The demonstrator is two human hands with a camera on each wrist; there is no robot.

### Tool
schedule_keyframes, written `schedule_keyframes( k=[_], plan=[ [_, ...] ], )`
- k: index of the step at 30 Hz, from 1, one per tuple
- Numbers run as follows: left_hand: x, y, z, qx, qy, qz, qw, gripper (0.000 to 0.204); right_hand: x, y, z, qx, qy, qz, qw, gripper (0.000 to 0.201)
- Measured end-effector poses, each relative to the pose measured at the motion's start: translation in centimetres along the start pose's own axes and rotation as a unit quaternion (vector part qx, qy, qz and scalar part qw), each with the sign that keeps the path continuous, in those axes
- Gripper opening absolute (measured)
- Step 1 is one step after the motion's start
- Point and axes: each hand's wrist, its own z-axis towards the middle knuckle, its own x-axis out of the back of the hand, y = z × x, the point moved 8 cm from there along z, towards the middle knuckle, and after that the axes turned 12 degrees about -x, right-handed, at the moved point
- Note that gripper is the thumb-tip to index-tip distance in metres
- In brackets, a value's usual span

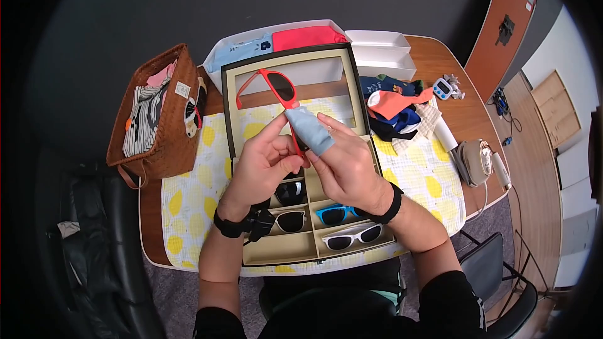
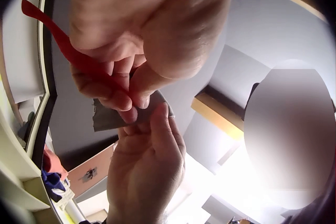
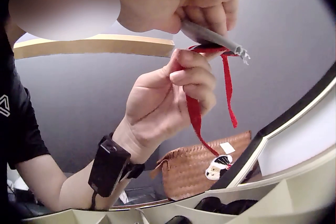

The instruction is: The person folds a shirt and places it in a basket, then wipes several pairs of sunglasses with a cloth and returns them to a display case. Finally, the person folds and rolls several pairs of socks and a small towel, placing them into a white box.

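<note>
Step in hand, by my reading: lens cleaning. Red sunglasses point(image 1: 284, 88) are hanging in mid-air above an open eyewear case point(image 1: 264, 254), held between both hands. The left hand point(image 1: 267, 163) is pinching the red frame near an arm, fingers curled round it. The right hand point(image 1: 348, 166) is gripping a blue-grey cloth point(image 1: 312, 130), its fingers bent around the fabric and pressing it against the lens end nearer the wearer. The other dark lens is showing bare.

Next move, probably: rubbing the covered lens, then shifting the cloth to the bare one. This is calling for a light pinch and a steady frame, since the thin arms could be flexing under pressure.

Materials: the frame is looking like glossy plastic, its arms unfolded and slightly curved at the tips. The cloth is appearing thin and soft, and its edge is showing jagged in the wrist views. The case is carrying cream-lined compartments and a windowed lid. Inside, black sunglasses point(image 1: 290, 193), blue sunglasses point(image 1: 335, 215) and white sunglasses point(image 1: 340, 242) are resting in separate cells. A lemon-print cloth point(image 1: 433, 185) is lying beneath, over a wood-grain worktop point(image 1: 465, 119); a coarse woven basket point(image 1: 169, 141) is standing to the left.
</note>
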Motion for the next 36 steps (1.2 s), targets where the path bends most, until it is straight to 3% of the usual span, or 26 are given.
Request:
schedule_keyframes(
  k=[5, 10, 15, 27, 36],
  plan=[
    [-0.1, -0.1, -0.1, 0.004, -0.006, 0.006, 1.0, 0.077, 0.0, -0.8, -0.2, 0.041, -0.021, -0.016, 0.999, 0.035],
    [1.5, 0.7, 0.4, -0.068, 0.095, -0.003, 0.993, 0.076, -0.6, -1.6, -0.7, 0.064, -0.021, -0.017, 0.998, 0.027],
    [1.8, 1.2, 0.5, -0.085, 0.113, -0.011, 0.99, 0.074, -0.7, -1.2, -0.8, 0.044, -0.046, -0.017, 0.998, 0.033],
    [1.8, 0.9, 0.2, -0.091, 0.074, 0.0, 0.993, 0.078, 0.1, 0.0, 0.0, -0.009, 0.015, -0.011, 1.0, 0.036],
    [-0.4, -0.1, -0.3, -0.008, -0.014, -0.049, 0.999, 0.081, 0.9, -0.3, 0.2, 0.007, 0.017, 0.002, 1.0, 0.032]
  ],
)
